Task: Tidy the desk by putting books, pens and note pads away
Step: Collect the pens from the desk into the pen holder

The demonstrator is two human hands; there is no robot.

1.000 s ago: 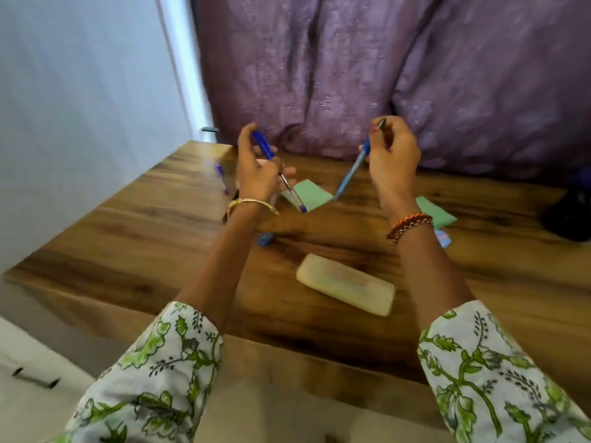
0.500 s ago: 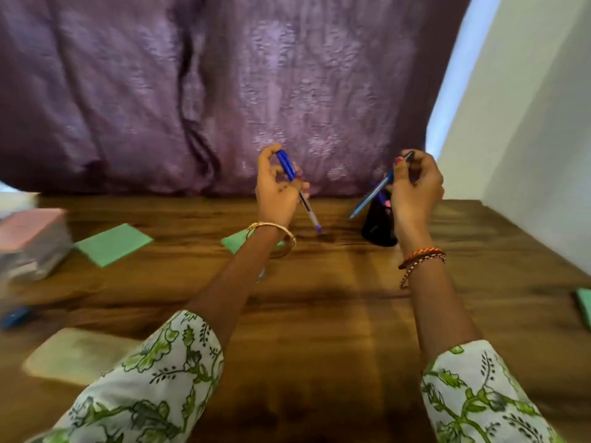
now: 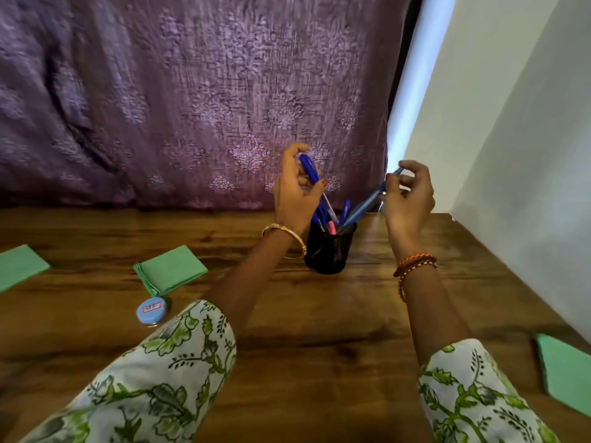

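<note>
A black mesh pen holder (image 3: pixel 330 251) stands at the back of the wooden desk (image 3: pixel 319 346), with several pens in it. My left hand (image 3: pixel 295 196) grips a dark blue pen (image 3: pixel 309 169) just above the holder's left side, tip pointing down into it. My right hand (image 3: pixel 407 199) pinches the top of a light blue pen (image 3: pixel 367 203), which slants down so its tip reaches the holder's opening. Three green note pads lie on the desk: one (image 3: pixel 171 270) left of the holder, one (image 3: pixel 19 265) at the far left, one (image 3: pixel 566 369) at the right edge.
A small round blue-lidded container (image 3: pixel 151 310) sits in front of the middle note pad. A purple curtain (image 3: pixel 192 100) hangs behind the desk. A white wall (image 3: pixel 527 155) runs along the desk's right side.
The view has swung right and closer to the holder. Both hands have carried their pens over the black holder, and the pen tips now dip toward its opening.
</note>
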